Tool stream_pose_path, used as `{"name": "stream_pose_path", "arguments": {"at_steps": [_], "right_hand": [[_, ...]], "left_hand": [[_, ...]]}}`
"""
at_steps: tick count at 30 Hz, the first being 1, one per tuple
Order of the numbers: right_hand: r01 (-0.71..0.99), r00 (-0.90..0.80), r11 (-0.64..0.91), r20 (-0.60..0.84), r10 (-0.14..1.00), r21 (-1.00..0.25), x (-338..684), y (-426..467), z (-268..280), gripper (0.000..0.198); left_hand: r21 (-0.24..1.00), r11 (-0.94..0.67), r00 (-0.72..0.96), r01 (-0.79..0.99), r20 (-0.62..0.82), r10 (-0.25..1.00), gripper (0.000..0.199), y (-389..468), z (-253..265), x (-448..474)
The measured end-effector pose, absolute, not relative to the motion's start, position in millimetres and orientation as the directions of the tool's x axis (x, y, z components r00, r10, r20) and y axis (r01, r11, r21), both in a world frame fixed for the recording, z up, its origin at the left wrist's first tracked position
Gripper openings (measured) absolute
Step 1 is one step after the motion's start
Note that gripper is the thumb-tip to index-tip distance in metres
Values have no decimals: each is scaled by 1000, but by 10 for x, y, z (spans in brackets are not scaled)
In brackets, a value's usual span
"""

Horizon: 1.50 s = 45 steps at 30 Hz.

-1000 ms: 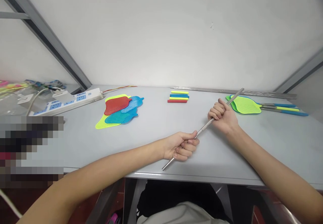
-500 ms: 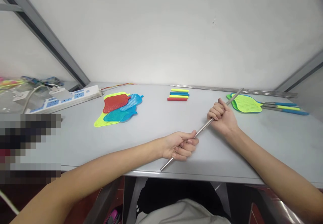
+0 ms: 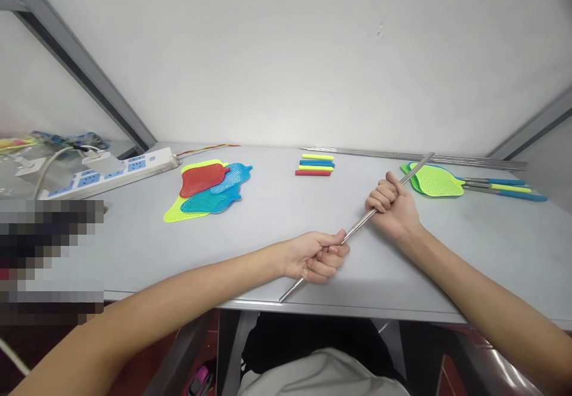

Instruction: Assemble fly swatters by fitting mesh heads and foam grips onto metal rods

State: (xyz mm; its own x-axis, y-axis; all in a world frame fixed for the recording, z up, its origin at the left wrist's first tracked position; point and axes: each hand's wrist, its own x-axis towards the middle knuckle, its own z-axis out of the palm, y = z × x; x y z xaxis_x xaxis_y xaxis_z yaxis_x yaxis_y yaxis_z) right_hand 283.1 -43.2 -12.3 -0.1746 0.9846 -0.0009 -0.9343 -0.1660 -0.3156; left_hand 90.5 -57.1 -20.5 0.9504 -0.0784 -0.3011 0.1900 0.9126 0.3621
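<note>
A thin metal telescopic rod (image 3: 357,227) runs slantwise over the table front, its lower end by the edge and its upper end pointing to the back right. My left hand (image 3: 318,258) is closed round its lower part, thumb along the rod. Higher up, my right hand (image 3: 391,205) grips the same rod with curled fingers. Behind the rod's upper end lie fly swatters with a yellow-green head (image 3: 438,180) and blue and yellow handles (image 3: 513,189). Several coloured grip sleeves (image 3: 315,166) lie in a small row further back.
Loose swatter heads (image 3: 203,180) in red, blue and yellow overlap on the left. A white power strip (image 3: 111,172) with plugged-in cables lies beyond them. More metal rods (image 3: 402,158) rest along the wall. The grey table (image 3: 259,217) ends at a front edge before my lap.
Both hands keep their hold on the rod, in nearly the same place. The whole view has shifted slightly; nothing was let go.
</note>
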Motion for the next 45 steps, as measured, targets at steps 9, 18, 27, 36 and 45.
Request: {"name": "stream_pose_path", "arguments": {"at_steps": [9, 18, 27, 36, 45], "right_hand": [[-915, -168, -157, -3, 986, -373, 2786, -464, -114, 42], [-918, -187, -176, -2, 982, -355, 2750, -481, -137, 41], [-919, -191, -180, -3, 981, -351, 2742, -501, -140, 40], [-898, -170, -162, -18, 985, -409, 2729, -511, -145, 41], [-910, -190, -181, -14, 982, -373, 2706, -520, -143, 40]], "left_hand": [[373, 906, 950, 201, -300, -87, 43, -574, -204, 903], [372, 904, 946, 211, -309, -94, 43, -571, -212, 903], [392, 892, 952, 224, -282, -115, 43, -564, -222, 910], [392, 897, 965, 203, -238, -115, 41, -571, -244, 907], [391, 896, 959, 212, -260, -113, 41, -571, -235, 913]]}}
